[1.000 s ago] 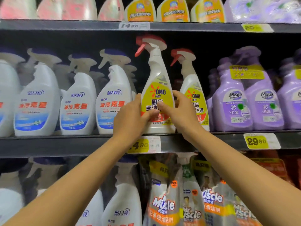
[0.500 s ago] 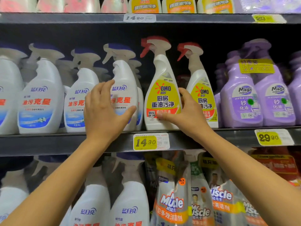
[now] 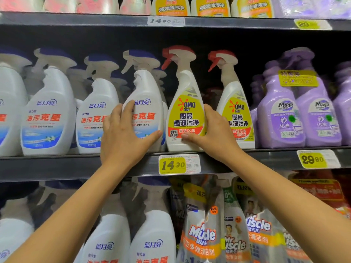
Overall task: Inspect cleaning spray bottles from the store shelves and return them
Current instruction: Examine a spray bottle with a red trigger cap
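Right now your left hand is spread flat over the front of the white bottle with the blue trigger, fingers fanned across the label and thumb hooked round its lower right edge; it looks like the start of a grasp, though you cannot tell whether the hand has really closed. Your right hand cups the right side of the yellow-labelled bottle with the red trigger, thumb lying across the bottom of its label. Both bottles stand upright on the middle shelf, touching one another, the yellow one just above the yellow price tag. Judging by the look, these are rigid plastic bottles, likely full and so fairly heavy low down, with glossy labels that could slide under a dry palm. The wide belly is awkward for one hand; the narrow neck just under the trigger head gives a surer hold, with the other hand under the base while you turn it to read. Keep fingers off the trigger lever, which could fire if the nozzle is unlocked. Neighbours stand tight on both sides, including a second red-trigger bottle, so lift straight out towards you to avoid toppling them.
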